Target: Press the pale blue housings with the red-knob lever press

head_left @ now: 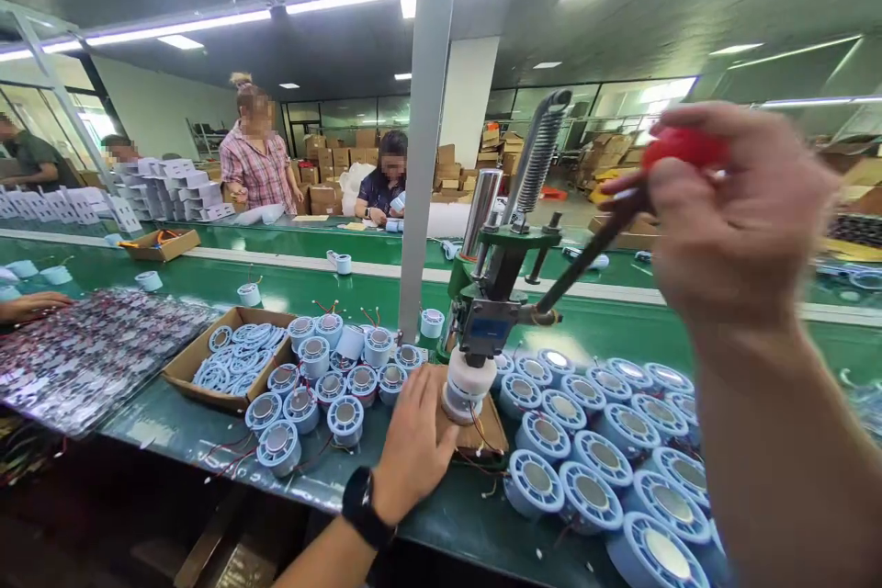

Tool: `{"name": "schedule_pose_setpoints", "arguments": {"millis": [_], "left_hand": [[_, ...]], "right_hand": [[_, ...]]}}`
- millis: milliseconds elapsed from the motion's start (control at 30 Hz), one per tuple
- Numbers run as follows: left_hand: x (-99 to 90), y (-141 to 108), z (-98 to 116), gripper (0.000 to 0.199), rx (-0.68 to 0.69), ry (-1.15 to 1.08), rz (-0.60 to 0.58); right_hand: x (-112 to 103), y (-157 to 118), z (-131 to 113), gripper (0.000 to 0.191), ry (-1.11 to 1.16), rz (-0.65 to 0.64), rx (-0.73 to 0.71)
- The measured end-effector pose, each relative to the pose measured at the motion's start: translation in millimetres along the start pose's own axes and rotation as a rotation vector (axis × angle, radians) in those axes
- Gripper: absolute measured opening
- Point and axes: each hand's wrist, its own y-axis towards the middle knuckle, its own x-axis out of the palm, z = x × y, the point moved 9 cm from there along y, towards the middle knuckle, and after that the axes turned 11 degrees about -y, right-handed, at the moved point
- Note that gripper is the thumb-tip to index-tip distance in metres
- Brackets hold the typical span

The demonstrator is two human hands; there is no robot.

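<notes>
My right hand (737, 211), slightly blurred, is closed around the red knob (682, 149) of the press lever (585, 257). The hand press (491, 326) stands in the middle, its white pressing head (475, 369) resting on a pale blue round part (460, 406) with thin wires. That part sits on a brown board (491, 430) at the foot of the press. Beside the board's left edge lies my left hand (417, 436), fingers stretched out and thumb near the part. A black band is on its wrist. Whether the left fingertips touch the part, I cannot tell.
Several pale blue round parts (596, 487) with silver centres stand to the right, and another group (329, 386) to the left. A cardboard box (238, 400) holds blue rings. A grey post (417, 129) rises behind. Co-workers (256, 152) are across the green conveyor; another person's hand (34, 305) is at far left.
</notes>
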Motion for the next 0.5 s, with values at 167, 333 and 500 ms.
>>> {"name": "schedule_pose_setpoints", "arguments": {"millis": [167, 333, 500], "left_hand": [[-56.7, -75, -26, 0.065, 0.052, 0.628, 0.210], [-47.7, -105, -46, 0.067, 0.064, 0.654, 0.134], [-13.2, -94, -19, 0.077, 0.028, 0.463, -0.061]], "right_hand": [[34, -89, 20, 0.048, 0.216, 0.046, 0.206], [88, -267, 33, 0.077, 0.102, -0.137, 0.536], [129, -304, 56, 0.089, 0.106, -0.246, 0.737]]}}
